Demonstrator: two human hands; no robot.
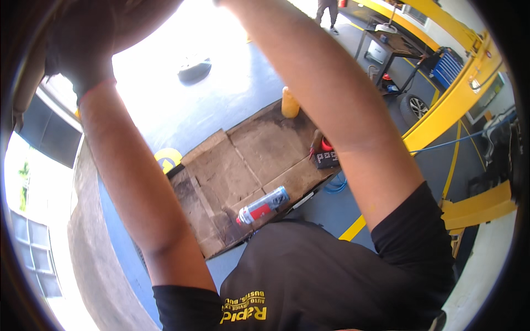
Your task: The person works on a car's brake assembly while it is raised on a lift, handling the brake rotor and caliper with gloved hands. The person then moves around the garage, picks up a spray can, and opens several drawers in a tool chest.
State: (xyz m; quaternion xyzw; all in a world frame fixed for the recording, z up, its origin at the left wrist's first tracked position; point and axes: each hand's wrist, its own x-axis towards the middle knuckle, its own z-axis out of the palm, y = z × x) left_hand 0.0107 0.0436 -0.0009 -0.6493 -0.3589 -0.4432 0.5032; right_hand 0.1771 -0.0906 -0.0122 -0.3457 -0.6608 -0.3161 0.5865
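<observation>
Both my arms are raised. My left hand (85, 52), in a dark glove with a red cuff edge, reaches up at the upper left against a dark, rounded shape (146, 19); its fingers merge into the shadow, and I cannot make out their pose. My right forearm (309, 60) runs up past the top edge, so that hand is out of sight. Below my arms is a cart top covered with stained cardboard (221, 165). A spray can (262, 204) lies on its near edge. An orange-yellow bottle (290, 103) stands at its far side.
A black box (326, 159) with something red sits at the cart's right end. A yellow lift arm (458, 94) crosses the right side, near a wheel (414, 108) and blue tool chest (447, 69). Beyond are a tire (194, 71), metal table (395, 44) and standing person (327, 12).
</observation>
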